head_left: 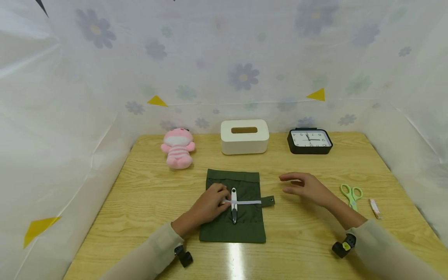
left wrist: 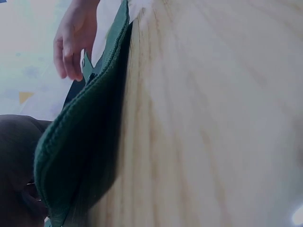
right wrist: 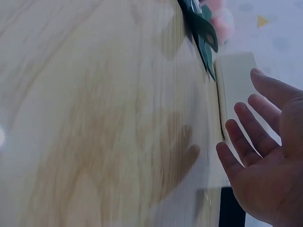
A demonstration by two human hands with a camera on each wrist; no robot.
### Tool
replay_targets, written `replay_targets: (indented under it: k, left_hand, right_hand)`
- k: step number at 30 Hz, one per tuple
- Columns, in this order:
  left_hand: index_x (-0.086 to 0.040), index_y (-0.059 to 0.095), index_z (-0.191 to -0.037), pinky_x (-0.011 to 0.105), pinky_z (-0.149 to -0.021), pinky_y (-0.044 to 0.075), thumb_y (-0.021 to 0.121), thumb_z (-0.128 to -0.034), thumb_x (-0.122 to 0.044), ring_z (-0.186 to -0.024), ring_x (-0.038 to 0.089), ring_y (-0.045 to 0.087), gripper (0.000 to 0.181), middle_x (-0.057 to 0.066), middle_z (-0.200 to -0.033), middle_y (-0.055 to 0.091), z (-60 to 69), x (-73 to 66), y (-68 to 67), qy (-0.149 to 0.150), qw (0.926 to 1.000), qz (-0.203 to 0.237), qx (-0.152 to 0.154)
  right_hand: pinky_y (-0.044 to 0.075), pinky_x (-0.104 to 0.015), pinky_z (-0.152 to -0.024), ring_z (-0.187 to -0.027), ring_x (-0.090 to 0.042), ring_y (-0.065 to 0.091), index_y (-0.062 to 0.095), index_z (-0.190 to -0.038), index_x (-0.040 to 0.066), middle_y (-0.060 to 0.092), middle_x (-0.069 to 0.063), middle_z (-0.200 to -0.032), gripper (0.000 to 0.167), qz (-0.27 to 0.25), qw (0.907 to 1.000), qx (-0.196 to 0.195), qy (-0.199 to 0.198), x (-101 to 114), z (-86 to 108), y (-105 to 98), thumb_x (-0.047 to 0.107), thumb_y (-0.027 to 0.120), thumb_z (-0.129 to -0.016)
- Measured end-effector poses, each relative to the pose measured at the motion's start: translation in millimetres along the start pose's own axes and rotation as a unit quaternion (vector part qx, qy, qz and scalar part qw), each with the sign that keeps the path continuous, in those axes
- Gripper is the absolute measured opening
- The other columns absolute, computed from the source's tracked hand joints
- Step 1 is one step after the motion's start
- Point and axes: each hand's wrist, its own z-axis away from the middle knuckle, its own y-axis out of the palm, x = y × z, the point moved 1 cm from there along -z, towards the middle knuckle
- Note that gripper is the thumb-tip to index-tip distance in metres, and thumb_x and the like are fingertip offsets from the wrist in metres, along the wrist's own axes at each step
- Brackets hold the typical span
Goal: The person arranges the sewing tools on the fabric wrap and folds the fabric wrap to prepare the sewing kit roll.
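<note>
In the head view a dark green cloth case (head_left: 232, 233) lies unfolded on the table, its snap tab pointing right. A white-and-black tool (head_left: 234, 194) lies upright in the picture on the cloth, under a thin white band (head_left: 250, 202). My left hand (head_left: 210, 203) rests over the cloth's left part, its fingertips pinching the band's left end beside the tool. My right hand (head_left: 308, 189) hovers right of the case, fingers relaxed and apart, holding nothing. In the right wrist view, the right hand (right wrist: 270, 165) has spread fingers. The cloth edge (left wrist: 80, 109) stands raised in the left wrist view.
A pink plush toy (head_left: 179, 149), a white tissue box (head_left: 245, 146) and a black clock (head_left: 310, 150) stand along the table's back. Green scissors (head_left: 352, 195) and a small pink-and-white item (head_left: 375, 209) lie at the right. Patterned sheeting (head_left: 224, 50) surrounds the table.
</note>
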Motion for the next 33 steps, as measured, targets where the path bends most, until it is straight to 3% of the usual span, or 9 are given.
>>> replay_targets:
  k: [5,11,14,17,22,24,26,29,33]
  left_hand:
    - [-0.017,0.071,-0.099,0.038,-0.087,0.053,0.076,-0.0962,-0.02,-0.103,0.019,0.056,0.007,0.003,-0.111,0.062,0.0,0.6,0.6,0.002,1.0,-0.005,-0.002]
    - [-0.017,0.071,-0.1,0.038,-0.087,0.053,0.075,-0.0973,-0.021,-0.103,0.019,0.056,0.006,0.004,-0.112,0.063,0.4,0.7,0.7,0.005,0.9999,-0.01,0.001]
    - [-0.017,0.071,-0.1,0.038,-0.088,0.053,0.075,-0.0974,-0.021,-0.103,0.019,0.056,0.006,0.004,-0.113,0.063,0.6,0.3,0.3,0.003,0.9999,-0.011,0.002]
    - [-0.017,0.071,-0.099,0.038,-0.087,0.053,0.075,-0.0968,-0.021,-0.103,0.019,0.056,0.007,0.004,-0.112,0.062,0.2,-0.3,0.0,0.003,0.9999,-0.012,0.001]
    - [-0.016,0.071,-0.099,0.038,-0.087,0.053,0.076,-0.0965,-0.021,-0.103,0.019,0.056,0.007,0.004,-0.112,0.063,0.0,-0.5,-0.1,0.002,1.0,-0.007,0.001]
    - [-0.017,0.071,-0.1,0.038,-0.087,0.053,0.075,-0.0972,-0.021,-0.104,0.019,0.056,0.006,0.004,-0.113,0.063,0.1,-0.2,0.1,0.0,0.9999,-0.009,0.005]
    - [-0.017,0.072,-0.101,0.037,-0.088,0.053,0.074,-0.0979,-0.022,-0.105,0.019,0.056,0.007,0.004,-0.114,0.063,-0.1,0.0,0.0,-0.002,0.9999,-0.012,0.009]
    - [-0.017,0.072,-0.101,0.037,-0.088,0.053,0.074,-0.098,-0.023,-0.105,0.018,0.055,0.007,0.003,-0.115,0.063,-0.4,0.3,0.1,-0.005,0.9998,-0.016,0.011]
    - [-0.018,0.072,-0.1,0.035,-0.087,0.052,0.074,-0.0981,-0.024,-0.104,0.017,0.055,0.006,0.002,-0.113,0.062,-0.4,0.1,0.3,-0.006,0.9998,-0.015,0.013]
  right_hand:
    - [0.04,-0.051,-0.113,-0.137,-0.036,0.051,0.062,-0.141,0.008,0.062,-0.012,-0.142,0.046,0.039,0.9991,-0.018,0.002,-5,17.6,-22,0.027,0.071,-0.1]
    - [0.036,-0.011,-0.108,-0.131,0.012,0.043,0.058,-0.144,0.008,0.058,-0.013,-0.146,0.048,0.067,0.997,-0.038,0.001,-15,40.3,-53,0.026,0.069,-0.101]
    - [0.033,-0.004,-0.102,-0.127,0.021,0.036,0.057,-0.146,0.007,0.054,-0.016,-0.149,0.049,0.077,0.9958,-0.049,0.011,-20,51.0,-69,0.025,0.069,-0.102]
    - [0.032,-0.003,-0.101,-0.136,0.012,0.036,0.054,-0.149,0.009,0.05,-0.016,-0.153,0.052,0.092,0.9938,-0.057,0.024,-24,62.0,-84,0.027,0.068,-0.102]
    - [0.028,0.0,-0.099,-0.151,-0.026,0.032,0.048,-0.153,0.01,0.046,-0.015,-0.156,0.055,0.114,0.9908,-0.063,0.038,-33,76.7,-101,0.026,0.066,-0.103]
    - [0.03,-0.014,-0.113,-0.151,-0.038,0.03,0.047,-0.153,0.008,0.045,-0.018,-0.156,0.057,0.117,0.9902,-0.062,0.043,-37,80.4,-106,0.025,0.067,-0.103]
    - [0.033,-0.044,-0.12,-0.148,-0.048,0.029,0.045,-0.154,0.006,0.042,-0.023,-0.157,0.06,0.124,0.9897,-0.056,0.047,-42,82.6,-110,0.024,0.068,-0.102]
    - [0.032,-0.077,-0.098,-0.139,-0.064,0.028,0.043,-0.154,0.002,0.036,-0.031,-0.158,0.065,0.139,0.9877,-0.047,0.054,-47,85.5,-116,0.025,0.07,-0.1]
    - [0.035,-0.079,-0.09,-0.136,-0.068,0.029,0.04,-0.156,0.003,0.033,-0.034,-0.158,0.072,0.17,0.982,-0.036,0.072,-54,90.2,-121,0.03,0.073,-0.098]
